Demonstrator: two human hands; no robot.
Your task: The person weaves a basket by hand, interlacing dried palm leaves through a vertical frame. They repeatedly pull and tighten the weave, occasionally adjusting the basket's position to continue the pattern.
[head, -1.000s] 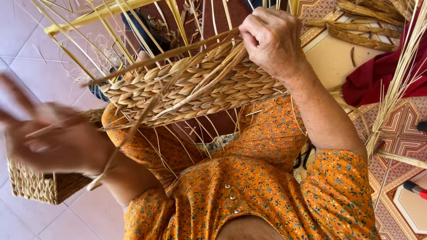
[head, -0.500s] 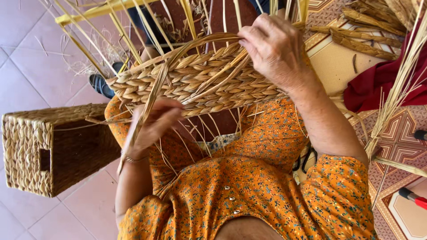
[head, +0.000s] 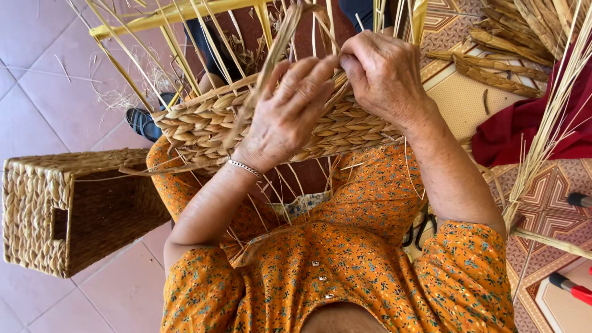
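Weave: half-made woven basket panel [head: 203,126] of flat straw-coloured plaits lies across my lap, loose stakes standing up from its far edge.
Strand: one broad flat reed strand [head: 271,55] rises from the panel, passing under my left fingers toward the top of the view.
Left hand: my left hand [head: 287,114] rests on the panel's front, fingers curled and pressed over the strand, pinning it to the weave; a thin silver bracelet [head: 245,168] sits on the wrist.
Right hand: my right hand [head: 385,77] is just beside the left, fingertips touching at the panel's upper edge; the fingers are bent down into the weave, but I cannot tell what they pinch.
Clothing: orange flowered dress [head: 345,277] fills the lower middle of my view.
Left side: a finished rectangular woven basket [head: 61,209] with a handle slot lies on its side on the pinkish tiled floor [head: 49,80], near my left elbow.
Beyond: a dark sandal [head: 143,123] shows behind the panel's left end.
Right side: a bundle of dried reeds [head: 512,49] lies on a patterned mat [head: 549,203], with red cloth [head: 536,129] next to it.
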